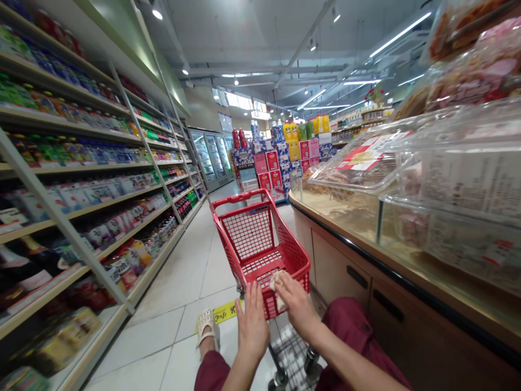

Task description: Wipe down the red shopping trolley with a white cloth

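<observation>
Dark characters are running across the yellow floor sticker [226,313], but the shoe [206,323] and left arm's side are crowding it, and I cannot make out its full wording. On the counter, a red-and-white label [370,153] is showing on a clear tray, and a white label [472,182] is carrying rows of print too blurred to read; the stacked cartons [273,178] beyond are displaying red, pink and blue panels whose brands I cannot read. The red shopping cart [292,247] is standing on the tiled floor directly before the person, between the bottle shelving [65,220] and the wooden counter [345,239]. Its handle [243,198] is pointing away from the person and its opposite end is facing the person, with the long axis running away down the aisle, leaning slightly left. The right hand [299,307] is bending over the near rim, its fingers pressing a pale cloth [278,281] onto the red plastic, so the grip is closing on that cloth; the thumb is hiding from view. The left hand [253,323] is stretching its fingers out straight, gripping nothing visible, with its fingertips overlapping the near left corner; I cannot tell whether they are touching it.
</observation>
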`<state>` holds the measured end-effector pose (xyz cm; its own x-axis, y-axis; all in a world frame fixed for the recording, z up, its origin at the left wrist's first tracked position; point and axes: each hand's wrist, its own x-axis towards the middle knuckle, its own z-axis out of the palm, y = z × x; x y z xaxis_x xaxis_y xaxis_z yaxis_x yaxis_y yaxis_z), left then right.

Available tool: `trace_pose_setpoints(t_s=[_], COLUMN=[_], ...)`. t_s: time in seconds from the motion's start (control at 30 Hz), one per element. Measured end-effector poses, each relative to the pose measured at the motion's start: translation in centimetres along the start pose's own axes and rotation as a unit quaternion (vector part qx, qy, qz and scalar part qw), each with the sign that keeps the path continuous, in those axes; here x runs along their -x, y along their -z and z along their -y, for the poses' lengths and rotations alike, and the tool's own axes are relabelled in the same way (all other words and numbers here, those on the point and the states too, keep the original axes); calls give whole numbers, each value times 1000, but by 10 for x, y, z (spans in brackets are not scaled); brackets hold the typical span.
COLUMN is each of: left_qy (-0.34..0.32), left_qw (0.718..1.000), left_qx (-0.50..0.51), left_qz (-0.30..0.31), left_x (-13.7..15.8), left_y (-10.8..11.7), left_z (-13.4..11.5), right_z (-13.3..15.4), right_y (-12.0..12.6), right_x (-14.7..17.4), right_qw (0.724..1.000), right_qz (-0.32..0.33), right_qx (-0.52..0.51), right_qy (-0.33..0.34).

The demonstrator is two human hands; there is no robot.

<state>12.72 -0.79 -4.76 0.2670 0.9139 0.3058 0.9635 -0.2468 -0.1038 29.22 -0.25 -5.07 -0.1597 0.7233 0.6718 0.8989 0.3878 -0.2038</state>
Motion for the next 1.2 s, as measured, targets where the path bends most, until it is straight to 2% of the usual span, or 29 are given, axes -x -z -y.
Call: trace_pose_setpoints(t_s=[0.07, 0.1, 0.2, 0.23, 0.27, 0.37, 0.43, 0.47, 0.57, 0.6, 0.67, 0.77, 0.83, 1.0, 1.07, 1.17, 1.2], left_qy=[-3, -4, 0, 4, 6, 6, -5, -10, -11, -8, 1, -3, -10, -9, -9, -11, -12], left_qw=[1000, 1000, 1000, 1000, 1000, 1000, 999, 999, 999, 999, 999, 999, 999, 999, 1000, 1000, 1000], left_qx=[-3, -5, -10, -11, -13, -19, -21, -21, -20, -20, -20, -19, -17, -4, -2, -2, -3], left_qz=[8, 12, 18, 18, 19, 23, 27, 28, 27, 26, 26, 33, 38, 30, 26, 21, 19], left_x=[0, 1, 2, 2, 2, 1, 0, 0, 0, -1, -1, -1, 0, 0, 0, 0, 0], left_y=[2, 3, 5, 6, 6, 6, 5, 4, 3, 3, 3, 4, 5, 5, 4, 3, 3], left_z=[2, 2, 2, 1, 0, -1, 1, 2, 3, 2, 1, 3, 5, 4, 2, 2, 3], right_z=[2, -3, -21, -22, -19, 1, 6, 3, -14, -16, -8, 13, 11, -24, -18, -2, -1], right_y=[0, 2, 12, 12, 11, 4, 4, 6, 16, 17, 13, 5, 7, 24, 22, 15, 15], right_x=[-2, -4, -10, -10, -10, -8, -10, -12, -16, -16, -14, -11, -12, -18, -16, -12, -12], right_qw=[1000, 1000, 990, 987, 989, 999, 999, 998, 989, 985, 989, 997, 996, 981, 986, 995, 995], right_qz=[12, 16, 12, 10, 9, 26, 45, 51, 49, 48, 53, 72, 86, 69, 67, 84, 89], right_qx=[-9, 0, 48, 53, 48, -6, -25, -19, 29, 36, 22, -28, -36, 27, 10, -39, -43], right_qy=[20, -4, -132, -149, -143, -29, 8, -10, -139, -161, -137, -27, -8, -180, -154, -36, -19])
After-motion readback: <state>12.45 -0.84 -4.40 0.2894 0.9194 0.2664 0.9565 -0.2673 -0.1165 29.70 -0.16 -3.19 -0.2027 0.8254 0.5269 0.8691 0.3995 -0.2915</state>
